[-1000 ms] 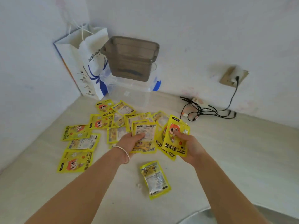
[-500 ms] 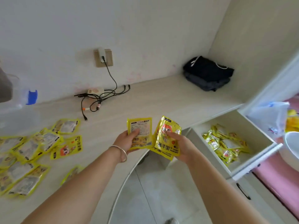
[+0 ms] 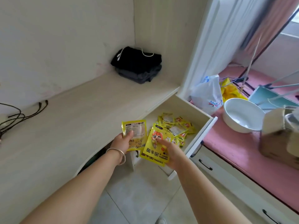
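Note:
My left hand (image 3: 121,142), with a silver bangle on the wrist, grips a yellow hand-warmer packet (image 3: 135,132) with its printed back up. My right hand (image 3: 172,152) holds two or three overlapping yellow packets (image 3: 157,147), the top one showing an orange-haired cartoon face. Both hands are at the near left corner of an open white drawer (image 3: 203,135). Inside the drawer lies a pile of several more yellow packets (image 3: 177,126).
A pale desk top (image 3: 72,120) runs left, with black cables (image 3: 17,117) near the wall and folded dark clothes (image 3: 137,65) in the far corner. To the right, a pink surface (image 3: 229,147) carries a white bowl (image 3: 242,115), a plastic bag (image 3: 207,92) and a cardboard box (image 3: 278,138).
I have turned right, away from the packets scattered on the desk. Both hands carried their packets over to the open drawer, which now lies just beyond them.

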The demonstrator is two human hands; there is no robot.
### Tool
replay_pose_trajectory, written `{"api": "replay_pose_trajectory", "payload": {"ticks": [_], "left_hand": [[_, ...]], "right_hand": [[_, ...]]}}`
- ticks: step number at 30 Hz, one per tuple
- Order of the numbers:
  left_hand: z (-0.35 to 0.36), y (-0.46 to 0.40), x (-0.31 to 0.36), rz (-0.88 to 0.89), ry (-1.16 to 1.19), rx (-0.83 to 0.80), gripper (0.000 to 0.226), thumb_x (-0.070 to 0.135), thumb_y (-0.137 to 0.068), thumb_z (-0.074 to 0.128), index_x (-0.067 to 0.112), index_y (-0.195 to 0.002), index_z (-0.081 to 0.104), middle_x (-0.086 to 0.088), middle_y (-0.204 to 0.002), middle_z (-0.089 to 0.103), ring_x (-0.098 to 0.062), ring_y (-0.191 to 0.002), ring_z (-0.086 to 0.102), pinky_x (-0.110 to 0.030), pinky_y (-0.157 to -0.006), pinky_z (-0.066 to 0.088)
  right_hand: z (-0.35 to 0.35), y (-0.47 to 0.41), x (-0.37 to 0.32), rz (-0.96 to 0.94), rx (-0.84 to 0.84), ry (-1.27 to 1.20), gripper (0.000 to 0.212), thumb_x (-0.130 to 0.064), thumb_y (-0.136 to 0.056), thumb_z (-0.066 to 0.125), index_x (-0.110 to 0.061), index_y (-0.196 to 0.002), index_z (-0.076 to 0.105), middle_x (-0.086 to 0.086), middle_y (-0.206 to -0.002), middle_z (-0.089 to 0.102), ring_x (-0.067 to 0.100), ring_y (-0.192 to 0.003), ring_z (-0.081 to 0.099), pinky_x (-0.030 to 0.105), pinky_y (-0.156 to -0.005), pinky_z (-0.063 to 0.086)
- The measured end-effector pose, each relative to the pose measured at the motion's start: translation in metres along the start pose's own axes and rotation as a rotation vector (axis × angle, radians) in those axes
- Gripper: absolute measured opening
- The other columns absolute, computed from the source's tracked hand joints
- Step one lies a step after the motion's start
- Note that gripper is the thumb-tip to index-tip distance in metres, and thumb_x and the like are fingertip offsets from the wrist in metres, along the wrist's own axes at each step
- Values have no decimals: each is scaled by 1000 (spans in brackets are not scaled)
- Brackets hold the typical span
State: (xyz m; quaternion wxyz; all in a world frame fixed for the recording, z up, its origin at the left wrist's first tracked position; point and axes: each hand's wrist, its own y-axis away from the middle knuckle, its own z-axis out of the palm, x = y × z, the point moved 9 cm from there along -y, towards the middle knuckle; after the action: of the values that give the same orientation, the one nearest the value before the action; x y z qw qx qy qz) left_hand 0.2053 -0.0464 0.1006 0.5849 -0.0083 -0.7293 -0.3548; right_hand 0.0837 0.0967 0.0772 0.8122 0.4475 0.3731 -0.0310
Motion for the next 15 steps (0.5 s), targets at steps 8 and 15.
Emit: {"api": "replay_pose_trajectory", "payload": {"ticks": [8, 15], "left_hand": [[92, -52, -18, -135, -136, -116, 22, 27, -89, 61, 11, -105, 59, -9, -90, 69, -21, -71, 69, -37, -70, 59], [145, -122, -36, -210, -361, -264, 23, 8, -81, 65, 15, -101, 55, -5, -92, 66, -18, -72, 64, -39, -82, 55]], "right_hand": [[-79, -62, -22, 71, 120, 42, 20, -11, -87, 61, -11, -106, 54, 16, -104, 67, 33, -91, 66, 41, -74, 56], [-109, -136, -19, 137, 201, 114, 89, -23, -60, 76, -21, -140, 37, 11, -134, 56, 34, -124, 53, 56, -107, 39]]}}
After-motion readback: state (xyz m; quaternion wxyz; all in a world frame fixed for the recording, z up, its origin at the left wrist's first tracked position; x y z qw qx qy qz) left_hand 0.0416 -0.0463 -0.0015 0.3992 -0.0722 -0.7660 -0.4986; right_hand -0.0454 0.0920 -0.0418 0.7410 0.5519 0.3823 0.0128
